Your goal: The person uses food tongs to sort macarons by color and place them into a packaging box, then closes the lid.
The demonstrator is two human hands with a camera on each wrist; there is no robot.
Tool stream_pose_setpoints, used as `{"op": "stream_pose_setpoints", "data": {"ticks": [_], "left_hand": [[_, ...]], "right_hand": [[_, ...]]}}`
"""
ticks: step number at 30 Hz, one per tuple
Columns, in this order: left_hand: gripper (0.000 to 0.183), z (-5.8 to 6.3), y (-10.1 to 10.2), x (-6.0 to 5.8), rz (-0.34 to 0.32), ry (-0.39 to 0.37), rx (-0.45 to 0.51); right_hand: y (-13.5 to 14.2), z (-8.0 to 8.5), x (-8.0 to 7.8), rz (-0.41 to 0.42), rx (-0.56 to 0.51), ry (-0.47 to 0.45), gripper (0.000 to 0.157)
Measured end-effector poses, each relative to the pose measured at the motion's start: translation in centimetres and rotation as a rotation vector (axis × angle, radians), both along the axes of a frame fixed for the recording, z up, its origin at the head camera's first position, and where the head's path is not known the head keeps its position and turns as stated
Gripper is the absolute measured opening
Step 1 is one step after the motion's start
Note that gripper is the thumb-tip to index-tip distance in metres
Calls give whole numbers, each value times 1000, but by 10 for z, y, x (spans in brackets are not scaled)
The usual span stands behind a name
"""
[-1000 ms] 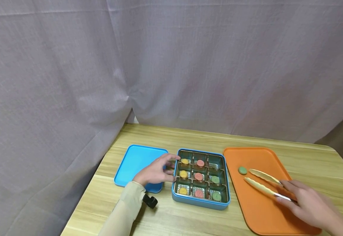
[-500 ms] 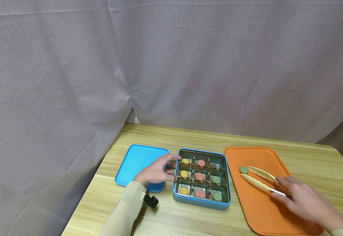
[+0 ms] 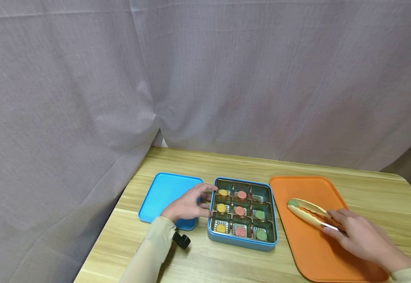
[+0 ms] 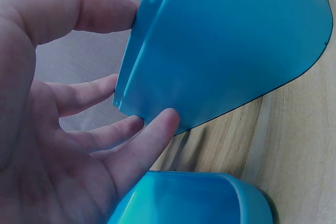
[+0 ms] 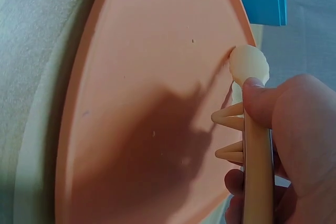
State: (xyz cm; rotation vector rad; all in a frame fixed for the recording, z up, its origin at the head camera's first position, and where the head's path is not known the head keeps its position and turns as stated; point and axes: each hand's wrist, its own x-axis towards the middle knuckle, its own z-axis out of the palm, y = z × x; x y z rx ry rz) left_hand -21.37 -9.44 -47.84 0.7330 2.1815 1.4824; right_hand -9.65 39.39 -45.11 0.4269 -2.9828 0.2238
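My left hand (image 3: 189, 202) rests against the left side of a blue box (image 3: 240, 243), its thumb and fingers spread along the wall; in the left wrist view the fingertips (image 4: 168, 119) touch that wall. A gold divided insert fills the box: yellow round cookies (image 3: 221, 208) in the left column, pink ones (image 3: 240, 211) in the middle, green ones (image 3: 260, 215) in two right compartments. The far right compartment (image 3: 260, 192) holds no cookie. My right hand (image 3: 364, 239) grips cream-tipped tongs (image 3: 302, 214) over an orange tray (image 3: 322, 251). Between the tong tips is a green cookie (image 3: 292, 202).
A blue lid (image 3: 168, 192) lies left of the box, partly under my left hand. The tray stands close beside the box's right side. A grey curtain (image 3: 226, 78) hangs behind the wooden table (image 3: 191, 263).
The tongs have moved left and slightly forward over the tray, and their tips have come together around the green cookie. The left hand stays at the box.
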Motion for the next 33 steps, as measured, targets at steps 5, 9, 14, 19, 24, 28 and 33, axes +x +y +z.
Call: {"op": "stream_pose_setpoints", "data": {"ticks": [5, 9, 14, 19, 24, 28, 33], "left_hand": [[75, 1, 0, 0, 3, 5, -6], [75, 2, 0, 0, 3, 8, -7], [75, 1, 0, 0, 0, 1, -4], [75, 1, -1, 0, -2, -8, -2], [76, 0, -1, 1, 1, -6, -2], [75, 0, -1, 0, 2, -7, -1], [75, 1, 0, 1, 2, -10, -6]], "right_hand": [[-1, 0, 1, -5, 8, 12, 66], [-1, 0, 3, -10, 13, 28, 66], [-2, 2, 4, -21, 12, 5, 67], [-5, 7, 3, -1, 16, 47, 64], [-12, 13, 2, 33, 7, 113, 60], [-19, 20, 1, 45, 9, 146, 58], [-29, 32, -1, 42, -29, 142, 58]]}}
